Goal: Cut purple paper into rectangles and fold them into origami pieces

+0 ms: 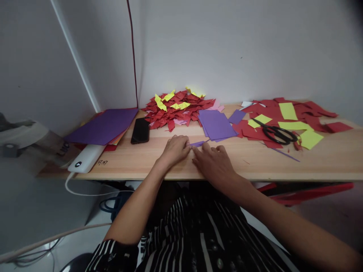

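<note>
A small folded piece of purple paper (197,144) lies on the wooden desk (159,166) between my two hands. My left hand (176,148) has its fingers curled together at the paper's left end. From the right, my right hand (213,160) presses the paper's near edge with its fingertips, the other fingers bent over the desk. Part of the paper is hidden under the fingers. Just behind my right hand lies a stack of purple paper rectangles (217,124), with another purple piece (236,116) beside it.
Folded red and yellow papers (176,107) are heaped by the wall. Black-handled scissors (279,135) rest among red and yellow cut pieces (287,111) at right. Leftward are a black phone (140,130), purple sheets (104,124) and a white power bank (86,158) with a cable.
</note>
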`<state>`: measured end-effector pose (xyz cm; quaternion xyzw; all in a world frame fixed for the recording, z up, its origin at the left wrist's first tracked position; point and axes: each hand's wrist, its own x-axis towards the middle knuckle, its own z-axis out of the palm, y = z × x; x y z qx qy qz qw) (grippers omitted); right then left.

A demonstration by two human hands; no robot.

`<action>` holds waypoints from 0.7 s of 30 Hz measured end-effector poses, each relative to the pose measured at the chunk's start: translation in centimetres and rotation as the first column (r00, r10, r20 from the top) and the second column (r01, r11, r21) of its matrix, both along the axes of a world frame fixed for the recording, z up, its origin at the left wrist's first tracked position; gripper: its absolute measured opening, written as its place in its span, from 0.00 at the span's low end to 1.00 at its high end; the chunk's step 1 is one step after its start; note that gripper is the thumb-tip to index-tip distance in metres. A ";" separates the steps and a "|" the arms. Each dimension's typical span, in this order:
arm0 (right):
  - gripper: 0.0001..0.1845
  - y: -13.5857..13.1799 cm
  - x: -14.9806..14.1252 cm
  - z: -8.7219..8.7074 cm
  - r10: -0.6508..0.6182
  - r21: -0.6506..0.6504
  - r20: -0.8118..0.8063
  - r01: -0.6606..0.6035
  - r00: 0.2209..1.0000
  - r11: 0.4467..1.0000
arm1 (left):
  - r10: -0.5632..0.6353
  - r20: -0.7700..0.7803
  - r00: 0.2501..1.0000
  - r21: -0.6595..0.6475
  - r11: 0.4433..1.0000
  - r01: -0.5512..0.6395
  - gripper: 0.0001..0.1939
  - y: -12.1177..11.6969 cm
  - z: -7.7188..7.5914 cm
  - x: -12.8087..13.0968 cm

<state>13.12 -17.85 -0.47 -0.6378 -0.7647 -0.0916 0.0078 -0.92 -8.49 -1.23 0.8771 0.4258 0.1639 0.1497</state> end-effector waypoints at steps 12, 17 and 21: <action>0.21 -0.2 0.0 0.2 -0.006 -0.002 -0.012 0.006 1.000 1.000 | 0.002 -0.015 1.000 -0.008 1.000 -0.002 0.06 0.0 0.2 0.0; 0.21 0.0 0.0 0.1 0.014 -0.004 -0.031 -0.014 0.999 1.000 | -0.006 -0.003 1.000 -0.007 1.000 0.006 0.07 0.1 0.0 0.0; 0.19 0.4 0.1 0.4 0.002 -0.012 -0.032 -0.002 0.999 1.000 | 0.001 0.008 1.000 0.001 1.000 -0.001 0.07 0.0 0.0 0.0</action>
